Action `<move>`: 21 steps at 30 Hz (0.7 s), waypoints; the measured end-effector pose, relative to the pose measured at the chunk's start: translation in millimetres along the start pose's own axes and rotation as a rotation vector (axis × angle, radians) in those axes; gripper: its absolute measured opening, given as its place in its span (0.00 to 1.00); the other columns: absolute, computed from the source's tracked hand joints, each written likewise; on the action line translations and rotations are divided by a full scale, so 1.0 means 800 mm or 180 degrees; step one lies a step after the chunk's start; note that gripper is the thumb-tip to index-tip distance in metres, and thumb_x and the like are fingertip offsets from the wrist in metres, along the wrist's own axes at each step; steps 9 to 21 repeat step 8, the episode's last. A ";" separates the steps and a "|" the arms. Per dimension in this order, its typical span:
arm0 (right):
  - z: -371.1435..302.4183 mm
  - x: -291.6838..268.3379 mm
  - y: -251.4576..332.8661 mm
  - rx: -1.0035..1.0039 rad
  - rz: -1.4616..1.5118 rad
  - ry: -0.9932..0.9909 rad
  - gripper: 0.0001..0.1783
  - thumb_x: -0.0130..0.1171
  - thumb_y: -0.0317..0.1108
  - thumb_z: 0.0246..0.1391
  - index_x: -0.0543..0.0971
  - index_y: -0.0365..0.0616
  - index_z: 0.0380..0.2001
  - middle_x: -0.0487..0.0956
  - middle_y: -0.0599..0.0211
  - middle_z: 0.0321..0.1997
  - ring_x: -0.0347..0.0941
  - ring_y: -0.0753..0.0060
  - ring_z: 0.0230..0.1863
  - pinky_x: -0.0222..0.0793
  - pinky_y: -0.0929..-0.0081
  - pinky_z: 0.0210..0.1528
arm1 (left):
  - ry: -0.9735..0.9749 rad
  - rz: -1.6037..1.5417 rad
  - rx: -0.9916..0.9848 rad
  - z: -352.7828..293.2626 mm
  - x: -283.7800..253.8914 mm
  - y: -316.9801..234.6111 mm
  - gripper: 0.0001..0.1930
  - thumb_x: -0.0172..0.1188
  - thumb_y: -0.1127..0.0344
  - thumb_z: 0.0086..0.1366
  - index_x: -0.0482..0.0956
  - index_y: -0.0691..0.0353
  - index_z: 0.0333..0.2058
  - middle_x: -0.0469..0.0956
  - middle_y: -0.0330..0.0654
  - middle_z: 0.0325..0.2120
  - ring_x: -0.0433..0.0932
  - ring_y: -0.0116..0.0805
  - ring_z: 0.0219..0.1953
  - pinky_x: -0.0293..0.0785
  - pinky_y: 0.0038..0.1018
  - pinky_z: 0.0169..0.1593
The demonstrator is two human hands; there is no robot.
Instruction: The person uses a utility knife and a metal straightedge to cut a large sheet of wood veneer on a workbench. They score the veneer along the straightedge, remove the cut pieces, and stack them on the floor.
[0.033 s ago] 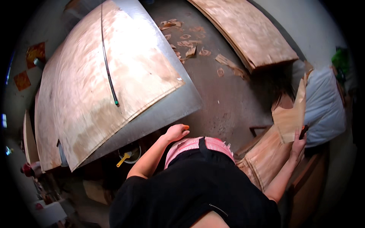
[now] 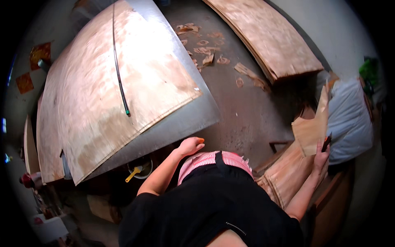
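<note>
My left hand point(image 2: 191, 145) is closed around a small orange object point(image 2: 200, 140), mostly hidden in the fingers; its kind I cannot make out. It hovers by the near corner of the metal-topped table point(image 2: 197, 117). On the right, my right hand point(image 2: 321, 157) grips a dark, slim, pointed tool point(image 2: 326, 144), perhaps a knife. This hand is at the edge of a loose piece of thin wood veneer point(image 2: 309, 133), which stands up over a stack of veneer strips point(image 2: 284, 168). Whether the fingers also touch the veneer I cannot tell.
Large veneer sheets point(image 2: 98, 136) cover the table, with a thin black rod point(image 2: 119, 74) on top. Another veneer stack point(image 2: 279, 49) stands far right, beside a pale wrapped bundle point(image 2: 349, 119). Scraps point(image 2: 247, 72) litter the floor. A yellow-handled brush point(image 2: 132, 175) rests in a bucket point(image 2: 148, 173).
The view has shifted slightly. The pointed end of the dark tool in my right hand now tips up more. My left hand keeps its closed grip.
</note>
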State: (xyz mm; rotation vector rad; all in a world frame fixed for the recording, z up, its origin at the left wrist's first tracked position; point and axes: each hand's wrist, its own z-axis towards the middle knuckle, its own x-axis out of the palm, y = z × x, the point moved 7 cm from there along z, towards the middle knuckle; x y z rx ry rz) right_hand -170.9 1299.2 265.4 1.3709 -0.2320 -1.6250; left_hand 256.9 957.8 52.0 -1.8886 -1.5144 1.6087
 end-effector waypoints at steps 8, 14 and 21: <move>0.031 0.159 0.185 -0.0298 0.1218 0.1053 0.19 0.53 0.28 0.51 0.67 0.38 0.47 0.71 0.71 0.41 0.66 0.80 0.40 0.61 0.84 0.43 | -0.0322 -0.1650 -0.0447 -0.014 -0.048 0.090 0.17 0.50 0.61 0.61 0.72 0.63 0.45 0.76 0.46 0.39 0.72 0.31 0.44 0.64 0.23 0.50; 0.031 0.159 0.185 -0.0298 0.1218 0.1053 0.19 0.53 0.28 0.51 0.67 0.38 0.47 0.71 0.71 0.41 0.66 0.80 0.40 0.61 0.84 0.43 | -0.0322 -0.1650 -0.0447 -0.014 -0.048 0.090 0.17 0.50 0.61 0.61 0.72 0.63 0.45 0.76 0.46 0.39 0.72 0.31 0.44 0.64 0.23 0.50; 0.031 0.159 0.185 -0.0298 0.1218 0.1053 0.19 0.53 0.28 0.51 0.67 0.38 0.47 0.71 0.71 0.41 0.66 0.80 0.40 0.61 0.84 0.43 | -0.0322 -0.1650 -0.0447 -0.014 -0.048 0.090 0.17 0.50 0.61 0.61 0.72 0.63 0.45 0.76 0.46 0.39 0.72 0.31 0.44 0.64 0.23 0.50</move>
